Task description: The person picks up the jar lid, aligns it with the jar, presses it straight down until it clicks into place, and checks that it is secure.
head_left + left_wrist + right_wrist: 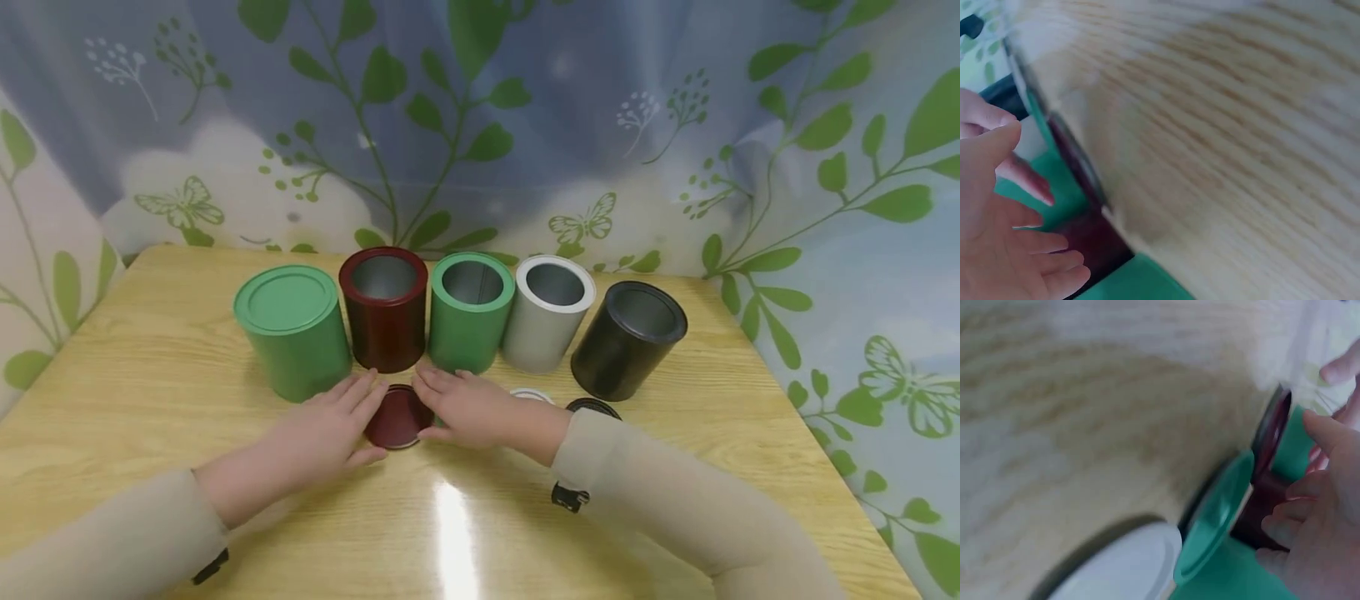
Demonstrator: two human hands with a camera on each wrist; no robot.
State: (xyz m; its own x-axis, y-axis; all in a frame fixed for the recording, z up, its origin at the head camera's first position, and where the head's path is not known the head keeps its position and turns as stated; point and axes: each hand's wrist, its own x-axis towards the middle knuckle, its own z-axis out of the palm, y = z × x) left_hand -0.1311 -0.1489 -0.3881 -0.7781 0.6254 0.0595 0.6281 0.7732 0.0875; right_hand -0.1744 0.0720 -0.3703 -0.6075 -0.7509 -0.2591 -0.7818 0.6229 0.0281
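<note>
With both my left hand (341,425) and right hand (465,408) lying flat and open around the dark red lid (397,418) at frame centre, I judged a careless nudge might knock the dark red tin (384,310) just above.

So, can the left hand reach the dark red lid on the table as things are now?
Probably yes. The left hand lies flat beside the dark red lid, fingertips at its edge, and nothing stands between them. The right hand touches the lid's other side.
</note>
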